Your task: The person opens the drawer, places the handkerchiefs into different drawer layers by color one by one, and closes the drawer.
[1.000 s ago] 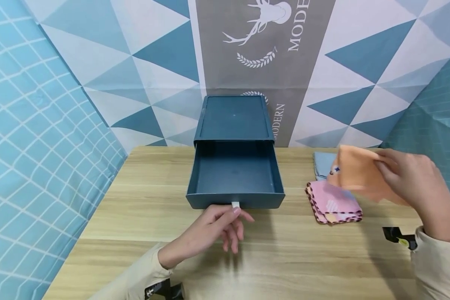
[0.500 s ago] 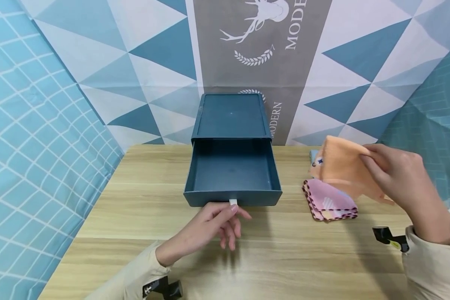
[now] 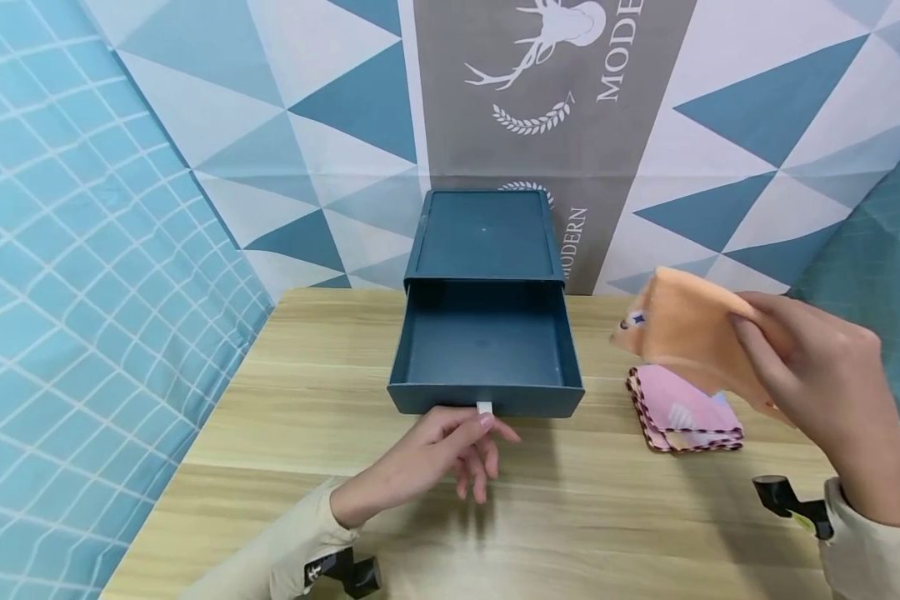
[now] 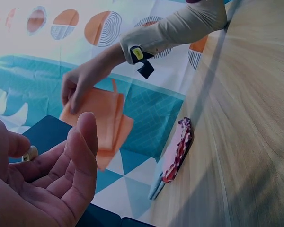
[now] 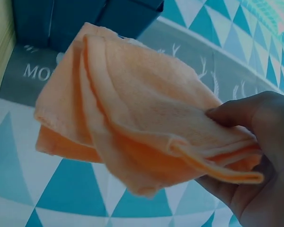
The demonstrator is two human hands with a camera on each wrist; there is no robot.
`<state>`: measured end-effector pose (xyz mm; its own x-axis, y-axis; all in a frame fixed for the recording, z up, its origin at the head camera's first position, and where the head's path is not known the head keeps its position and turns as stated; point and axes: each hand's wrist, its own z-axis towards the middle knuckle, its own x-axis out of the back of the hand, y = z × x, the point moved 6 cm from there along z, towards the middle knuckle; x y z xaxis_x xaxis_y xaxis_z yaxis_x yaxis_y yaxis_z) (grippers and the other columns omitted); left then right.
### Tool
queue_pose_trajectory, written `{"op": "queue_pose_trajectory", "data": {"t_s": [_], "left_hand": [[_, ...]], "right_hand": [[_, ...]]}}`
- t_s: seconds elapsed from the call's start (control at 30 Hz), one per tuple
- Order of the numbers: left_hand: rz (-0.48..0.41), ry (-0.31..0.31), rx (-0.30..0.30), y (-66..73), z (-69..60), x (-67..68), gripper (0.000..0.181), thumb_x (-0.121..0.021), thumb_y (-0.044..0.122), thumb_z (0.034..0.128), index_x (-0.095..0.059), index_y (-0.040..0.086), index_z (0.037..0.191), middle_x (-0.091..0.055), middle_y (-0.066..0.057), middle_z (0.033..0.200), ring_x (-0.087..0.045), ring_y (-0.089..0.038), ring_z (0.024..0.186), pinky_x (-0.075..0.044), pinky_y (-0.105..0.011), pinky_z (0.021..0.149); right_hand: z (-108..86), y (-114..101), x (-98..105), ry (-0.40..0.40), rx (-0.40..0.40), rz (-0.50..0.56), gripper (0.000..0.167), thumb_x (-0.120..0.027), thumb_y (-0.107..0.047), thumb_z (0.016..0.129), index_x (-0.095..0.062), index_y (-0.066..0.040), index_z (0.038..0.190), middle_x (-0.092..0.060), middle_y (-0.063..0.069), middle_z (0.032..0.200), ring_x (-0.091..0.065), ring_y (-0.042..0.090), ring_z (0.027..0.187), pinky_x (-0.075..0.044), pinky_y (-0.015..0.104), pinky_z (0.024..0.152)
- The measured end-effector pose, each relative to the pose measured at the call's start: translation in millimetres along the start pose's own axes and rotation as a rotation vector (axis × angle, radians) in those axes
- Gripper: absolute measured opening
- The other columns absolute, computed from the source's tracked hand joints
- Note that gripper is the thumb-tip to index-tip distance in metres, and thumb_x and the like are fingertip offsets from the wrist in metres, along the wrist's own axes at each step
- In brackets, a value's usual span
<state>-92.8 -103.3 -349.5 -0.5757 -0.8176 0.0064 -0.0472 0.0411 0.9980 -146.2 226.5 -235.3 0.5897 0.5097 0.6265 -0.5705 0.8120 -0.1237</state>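
Observation:
My right hand (image 3: 825, 367) pinches a folded orange cloth (image 3: 693, 329) and holds it above the table at the right; in the right wrist view the cloth (image 5: 142, 109) hangs in loose layers from thumb and fingers. My left hand (image 3: 450, 454) is at the front of a dark blue drawer (image 3: 487, 400), thumb and index finger pinching its small white tab (image 3: 484, 407), the other fingers loose. The drawer stands pulled out of its box (image 3: 486, 233), and its inside shows no contents. Below the orange cloth lies a folded pink cloth (image 3: 682, 408) with a checked edge.
A light blue cloth (image 4: 156, 184) lies beside the pink one in the left wrist view. The wooden table (image 3: 330, 342) meets a patterned backdrop (image 3: 360, 125) behind the box, and a blue gridded sheet (image 3: 82, 292) rises at the left.
The orange cloth in my right hand has moved left and slightly up relative to the pink cloth, now covering the light blue cloth in the head view. My left hand stays at the drawer tab.

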Motion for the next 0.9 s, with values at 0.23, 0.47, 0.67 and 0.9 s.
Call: {"op": "queue_pose_trajectory", "data": {"t_s": [0.23, 0.47, 0.67, 0.9], "left_hand": [[0.004, 0.002, 0.002, 0.0, -0.1, -0.6, 0.042, -0.036, 0.034, 0.1099, -0.068, 0.009, 0.12, -0.065, -0.011, 0.084, -0.067, -0.02, 0.061, -0.051, -0.026, 0.051], [0.005, 0.003, 0.009, 0.5, 0.4, -0.7, 0.042, -0.036, 0.035, 0.1098, -0.068, 0.01, 0.12, -0.065, -0.011, 0.085, -0.067, -0.02, 0.062, -0.051, -0.026, 0.051], [0.001, 0.007, 0.006, 0.1, 0.8, -0.2, 0.042, -0.037, 0.036, 0.1096, -0.068, 0.01, 0.12, -0.066, -0.012, 0.085, -0.067, -0.02, 0.062, -0.051, -0.026, 0.052], [0.002, 0.001, 0.01, 0.0, 0.9, -0.8, 0.044, -0.039, 0.04, 0.1083, -0.068, 0.009, 0.12, -0.066, -0.011, 0.084, -0.067, -0.019, 0.062, -0.051, -0.025, 0.051]], "right_hand": [[11.1, -20, 10, 0.081, 0.073, 0.046, 0.045, -0.058, -0.038, 0.098, -0.074, 0.003, 0.103, -0.072, 0.019, 0.086, -0.051, 0.012, 0.062, -0.037, 0.017, 0.058], [21.3, -36, 24, 0.158, 0.074, 0.062, 0.057, -0.054, -0.047, 0.098, -0.075, 0.006, 0.101, -0.072, 0.021, 0.084, -0.054, 0.027, 0.062, -0.033, 0.008, 0.07], [30.6, -49, 31, 0.21, 0.113, 0.087, 0.04, -0.063, -0.034, 0.094, -0.076, 0.004, 0.097, -0.071, 0.019, 0.079, -0.052, 0.022, 0.055, -0.033, 0.009, 0.065], [38.3, -67, 38, 0.387, 0.144, 0.183, 0.028, -0.068, -0.027, 0.087, -0.079, 0.0, 0.088, -0.069, 0.017, 0.069, -0.046, 0.008, 0.054, -0.029, 0.006, 0.067]]}}
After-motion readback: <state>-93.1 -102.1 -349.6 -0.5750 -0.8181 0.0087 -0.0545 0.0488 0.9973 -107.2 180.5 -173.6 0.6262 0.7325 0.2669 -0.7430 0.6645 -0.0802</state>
